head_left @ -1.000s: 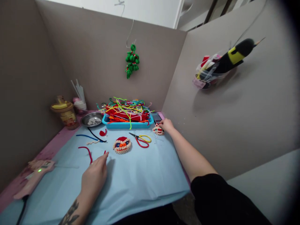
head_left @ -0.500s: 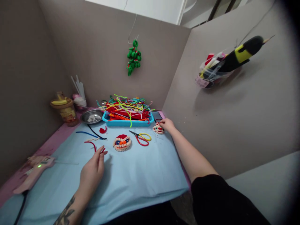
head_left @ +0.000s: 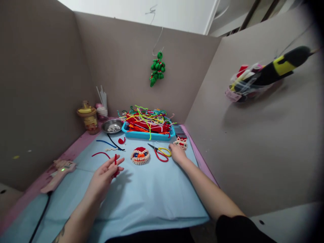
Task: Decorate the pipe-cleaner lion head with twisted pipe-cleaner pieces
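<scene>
My left hand (head_left: 108,170) is raised over the blue cloth and pinches a short piece of red pipe cleaner (head_left: 115,160). At the yellow handle of the scissors (head_left: 162,153) is my right hand (head_left: 178,153). Its fingertips look curled and partly hidden, so I cannot tell whether they grip the handle. Between the hands lies a cream and red pipe-cleaner face (head_left: 140,156) with blue eyes and an orange nose. A second, similar face piece (head_left: 182,142) sits just beyond my right hand. Near my left hand rests a longer red pipe cleaner (head_left: 100,154).
Behind stands a blue tray (head_left: 149,135) heaped with colourful pipe cleaners. A metal bowl (head_left: 103,128), a lidded cup (head_left: 90,122) and a pink glue gun (head_left: 59,175) are on the left. A red coil (head_left: 122,140) and blue strip (head_left: 105,144) lie in front.
My right hand has left the smaller face piece and come back and left to the scissors. My left hand has lifted slightly, with the red piece now upright. The view has swung left.
</scene>
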### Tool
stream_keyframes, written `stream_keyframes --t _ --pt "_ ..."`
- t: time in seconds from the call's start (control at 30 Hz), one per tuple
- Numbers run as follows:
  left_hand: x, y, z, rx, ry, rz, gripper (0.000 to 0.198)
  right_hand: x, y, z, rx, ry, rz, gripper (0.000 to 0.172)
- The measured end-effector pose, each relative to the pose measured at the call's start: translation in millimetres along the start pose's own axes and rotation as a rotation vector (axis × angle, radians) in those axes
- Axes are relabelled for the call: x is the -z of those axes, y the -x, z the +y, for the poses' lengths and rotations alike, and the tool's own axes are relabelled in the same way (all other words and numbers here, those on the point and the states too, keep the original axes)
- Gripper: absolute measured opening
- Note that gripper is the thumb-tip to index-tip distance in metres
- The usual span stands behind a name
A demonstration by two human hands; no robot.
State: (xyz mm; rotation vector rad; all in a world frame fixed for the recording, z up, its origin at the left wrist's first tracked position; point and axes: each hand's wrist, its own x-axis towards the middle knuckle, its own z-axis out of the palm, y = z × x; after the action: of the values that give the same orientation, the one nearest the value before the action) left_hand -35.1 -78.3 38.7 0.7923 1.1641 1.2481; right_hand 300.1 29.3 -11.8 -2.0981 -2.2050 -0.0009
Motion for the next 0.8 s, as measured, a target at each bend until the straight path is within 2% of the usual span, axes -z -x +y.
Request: stream_keyframes --t 0.1,0.2,0.3,0.33,0.37,0.43,0.5,0.57,0.67,0.8 --pt "-6.7 7.8 4.9 0.009 0.063 -0.049 0.055 1.5 2.1 2.3 -0.007 0.005 0.000 0.034" --pt "-14.9 11.8 6.0 -0.067 0.075 -0.062 0.048 7.7 9.6 3.7 -0.017 -0.027 0.015 0.037" --pt "-22.2 13.5 5.6 -0.129 0.038 -0.058 0.045 22.9 26.4 -6.1 0.012 -0.110 0.051 0.037" --pt "-24.8 14.2 5.9 -0.144 0.023 -0.055 0.043 31.1 34.7 -13.6 0.063 -0.167 0.082 0.033" --pt "-27.6 15.2 6.3 -0.157 0.010 -0.052 0.040 40.6 44.1 -23.1 0.181 -0.343 0.170 0.026" --pt "-34.1 17.7 7.9 -0.183 -0.031 -0.049 0.033 62.3 64.4 -46.6 0.423 -0.662 0.257 0.018" --pt "-41.1 20.1 9.3 -0.226 -0.119 -0.052 0.027 82.4 82.6 -71.7 0.562 -0.867 0.272 0.017" --pt "-47.6 21.4 8.8 -0.303 -0.246 -0.038 0.023 93.9 95.1 -93.3 0.603 -1.012 0.241 0.015" --pt "-55.8 20.5 2.9 -0.403 -0.383 -0.015 0.018 88.3 101.8 -113.5 0.536 -1.200 0.178 0.018" --pt "-66.5 16.9 -9.7 -0.343 -0.297 -0.079 0.017 59.4 96.6 -119.2 0.391 -1.478 0.072 0.027"
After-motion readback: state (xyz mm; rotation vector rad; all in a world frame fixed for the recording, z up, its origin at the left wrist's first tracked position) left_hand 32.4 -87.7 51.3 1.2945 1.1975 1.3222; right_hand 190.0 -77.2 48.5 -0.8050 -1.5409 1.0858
